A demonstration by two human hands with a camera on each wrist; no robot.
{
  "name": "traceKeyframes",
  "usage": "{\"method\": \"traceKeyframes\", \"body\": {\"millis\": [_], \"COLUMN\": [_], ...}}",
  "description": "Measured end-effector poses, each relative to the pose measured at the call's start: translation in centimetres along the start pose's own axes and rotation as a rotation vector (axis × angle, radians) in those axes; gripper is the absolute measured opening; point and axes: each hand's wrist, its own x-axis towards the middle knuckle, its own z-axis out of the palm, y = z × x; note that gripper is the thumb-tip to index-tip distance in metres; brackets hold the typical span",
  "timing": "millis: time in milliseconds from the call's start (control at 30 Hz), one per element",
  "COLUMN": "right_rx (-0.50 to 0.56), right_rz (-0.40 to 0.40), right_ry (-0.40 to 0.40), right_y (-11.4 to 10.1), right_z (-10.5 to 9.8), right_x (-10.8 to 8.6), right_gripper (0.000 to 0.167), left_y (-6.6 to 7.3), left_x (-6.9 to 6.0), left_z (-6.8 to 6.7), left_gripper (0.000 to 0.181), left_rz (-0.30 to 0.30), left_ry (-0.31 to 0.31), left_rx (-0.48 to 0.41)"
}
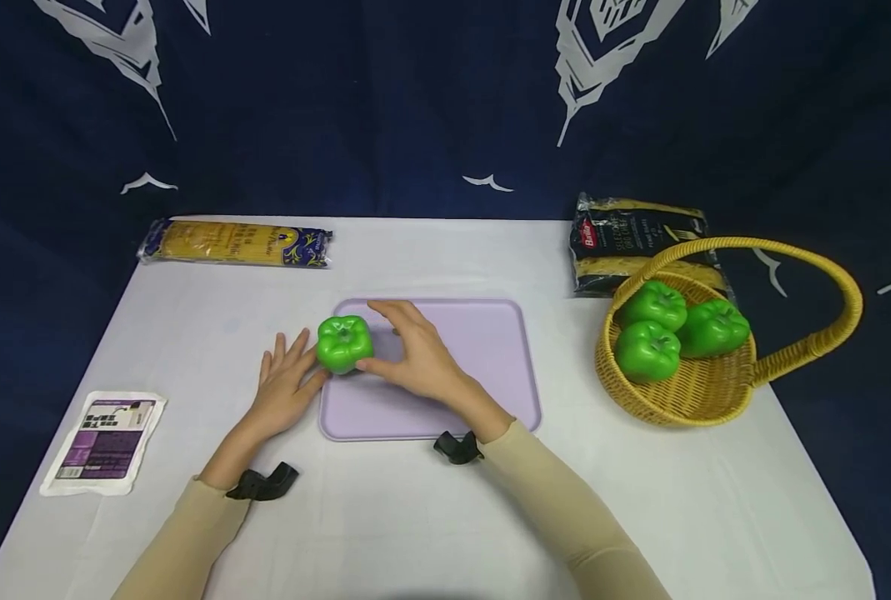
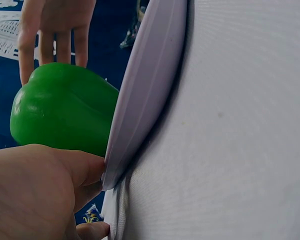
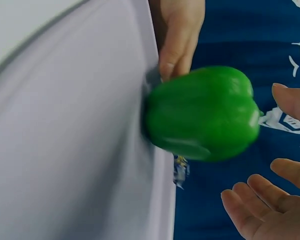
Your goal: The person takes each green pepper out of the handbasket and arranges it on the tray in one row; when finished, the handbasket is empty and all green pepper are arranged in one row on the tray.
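Observation:
A green bell pepper (image 1: 344, 343) stands on the left end of a lilac tray (image 1: 460, 375), its stem side up. Around it, with a gap to the fingers in the right wrist view, my right hand (image 1: 424, 354) is spread, thumb to the near side and fingers beyond. My left hand (image 1: 283, 390) lies with spread fingers on the table at the tray's left edge. In the left wrist view, the left thumb (image 2: 87, 167) is against the tray rim, close beside the pepper (image 2: 65, 110).
On the right, a yellow wicker basket (image 1: 723, 404) with a tall handle holds three green bell peppers (image 1: 648, 352). Behind it lies a dark pasta pack (image 1: 625, 229). A yellow and blue pasta pack (image 1: 235, 243) is at the back left; a white and purple pouch (image 1: 103, 442) lies at the front left.

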Motion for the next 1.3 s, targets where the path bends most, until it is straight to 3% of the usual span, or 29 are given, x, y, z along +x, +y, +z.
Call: {"method": "traceKeyframes", "body": {"millis": [233,533,867,1300], "right_rx": [0.005,-0.047,-0.086,-0.101], "right_rz": [0.019,0.039,0.156,0.263], "right_ry": [0.072,0.249,0.436,0.713], "right_y": [0.8,3.6,5.9,6.7], "right_z": [-3.1,-8.0,-12.9,-17.7], "right_x": [-2.0,-5.9,-10.6,-15.9], "right_gripper": [0.076,0.076,0.074,0.07], "left_y": [0.0,-0.1,-0.1,0.0], "left_x": [-0.1,-0.1,-0.1,-0.1], "left_z": [-0.1,0.0,-0.1,-0.1], "left_gripper": [0.052,0.052,0.052,0.053], "left_rz": [-0.004,0.002,-0.002,0.007], "left_ry": [0.001,0.01,0.004,0.003], "left_rx": [-0.009,-0.014,-0.02,-0.029]}}
